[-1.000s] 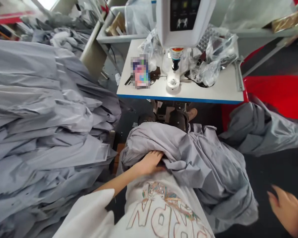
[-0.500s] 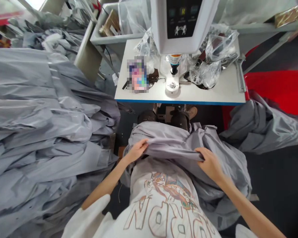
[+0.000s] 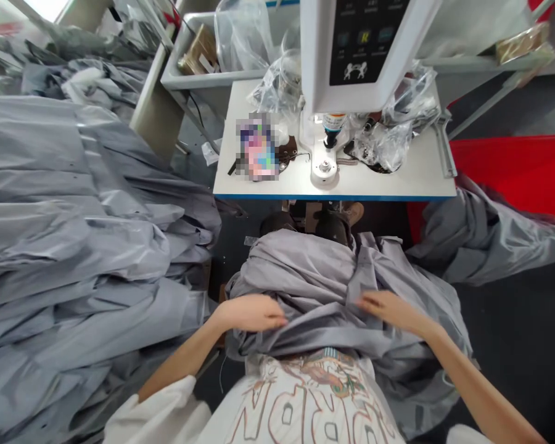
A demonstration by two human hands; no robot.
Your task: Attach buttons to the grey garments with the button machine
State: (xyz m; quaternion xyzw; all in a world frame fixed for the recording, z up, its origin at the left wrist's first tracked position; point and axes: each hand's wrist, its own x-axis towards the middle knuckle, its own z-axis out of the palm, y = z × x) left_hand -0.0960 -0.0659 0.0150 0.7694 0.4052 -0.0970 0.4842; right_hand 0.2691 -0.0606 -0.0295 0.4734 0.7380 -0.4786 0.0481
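Note:
A large grey fabric piece [image 3: 305,265] lies bunched in loose folds across my lap. My left hand [image 3: 254,312] is at its near left part, fingers curled together on a fold. Over the right part, my right hand [image 3: 391,309] has its fingers drawn together against the cloth; motion blurs them, and the exact grip is hard to see. Beyond my knees stands a white press machine [image 3: 324,169] with a small round die at its front, on a white table [image 3: 268,188] with a blue edge.
Grey fabric pieces [image 3: 97,246] are heaped high on the left. A pixelated object [image 3: 258,148] and clear plastic bags [image 3: 383,145] lie on the table. A wrench-like metal tool [image 3: 445,148] rests at its right edge. More grey cloth [image 3: 485,234] hangs over a red container [image 3: 527,176].
The fabric edge held stretched between both hands has come down toward my belly and lies slack. Both hands moved nearer my body, the left one also slightly inward. The view shifted slightly.

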